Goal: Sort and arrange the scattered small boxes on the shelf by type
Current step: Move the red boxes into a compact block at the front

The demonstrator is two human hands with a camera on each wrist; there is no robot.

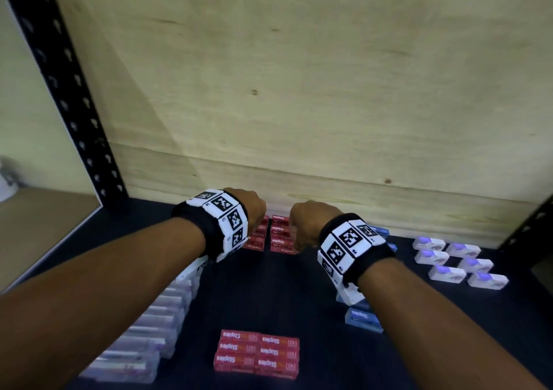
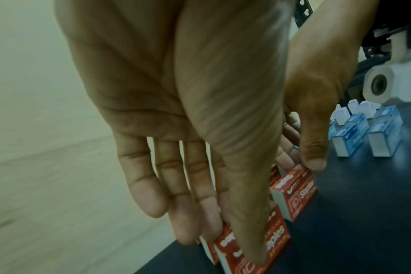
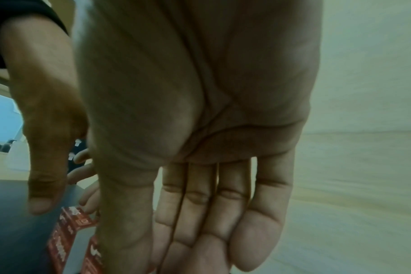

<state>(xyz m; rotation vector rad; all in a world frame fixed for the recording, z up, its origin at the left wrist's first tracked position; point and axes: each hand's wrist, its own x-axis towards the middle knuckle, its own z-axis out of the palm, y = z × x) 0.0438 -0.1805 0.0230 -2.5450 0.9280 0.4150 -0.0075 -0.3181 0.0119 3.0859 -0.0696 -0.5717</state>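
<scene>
Two short columns of red Staples boxes [image 1: 280, 234] stand against the back wall of the dark shelf [image 1: 269, 294]. My left hand [image 1: 250, 210] hangs over the left column [image 2: 279, 235], with straight fingers [image 2: 153, 194] behind it and the thumb down its front. My right hand [image 1: 308, 225] is over the right column [image 2: 298, 192], with straight fingers [image 3: 258, 231] and its thumb at the box's near end. Neither hand lifts a box. A block of several more red Staples boxes [image 1: 257, 353] lies near the front edge.
A long row of white and purple boxes [image 1: 155, 327] runs along the left under my forearm. Blue boxes [image 1: 363, 318] sit right of centre, small white boxes with purple tops [image 1: 457, 261] at the far right. The wooden back wall [image 1: 299, 90] and a black upright [image 1: 59, 90] bound the shelf.
</scene>
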